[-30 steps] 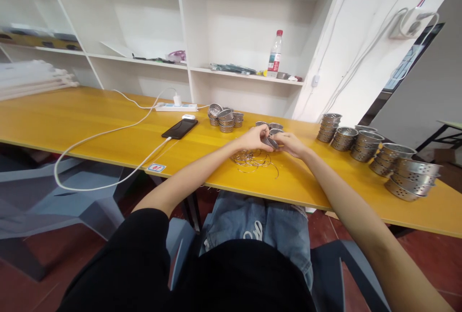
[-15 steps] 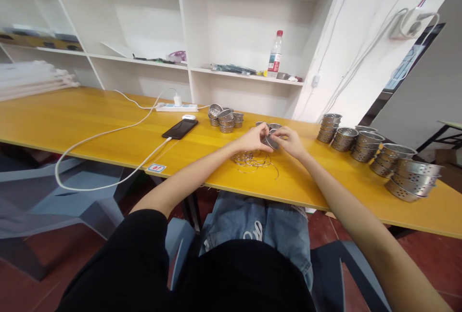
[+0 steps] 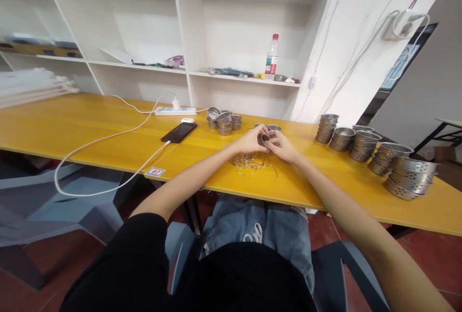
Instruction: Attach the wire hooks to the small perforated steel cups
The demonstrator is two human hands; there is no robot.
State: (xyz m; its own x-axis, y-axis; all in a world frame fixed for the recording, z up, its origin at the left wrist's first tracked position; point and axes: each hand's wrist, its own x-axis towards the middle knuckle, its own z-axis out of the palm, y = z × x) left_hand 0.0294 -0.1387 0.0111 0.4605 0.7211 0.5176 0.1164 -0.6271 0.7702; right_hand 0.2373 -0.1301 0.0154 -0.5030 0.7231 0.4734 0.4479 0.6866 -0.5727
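Between my two hands is a small perforated metal cup (image 3: 264, 140), tilted so that its round opening shows. My left hand (image 3: 252, 139) grips its left side, thumb and fingers curled round it. From the right, my right hand (image 3: 282, 146) closes on the rim with thumb and fingers. Fingers cover much of the cup. Loose thin metal wire rings (image 3: 251, 162) lie tangled on the table just below my hands. Two more metal cups (image 3: 274, 128) stand right behind my fingers, partly hidden.
Stacked perforated cups (image 3: 411, 177) line the right side of the yellow table (image 3: 119, 143). A smaller cup cluster (image 3: 224, 120) stands left of my hands. Farther left are a black phone (image 3: 179, 133), its white cable and a power strip (image 3: 176, 110). A bottle (image 3: 272, 58) stands on the shelf.
My right hand has shifted slightly left and lower on the cup, and the cup has turned so its opening shows more. The whole view has moved a little.
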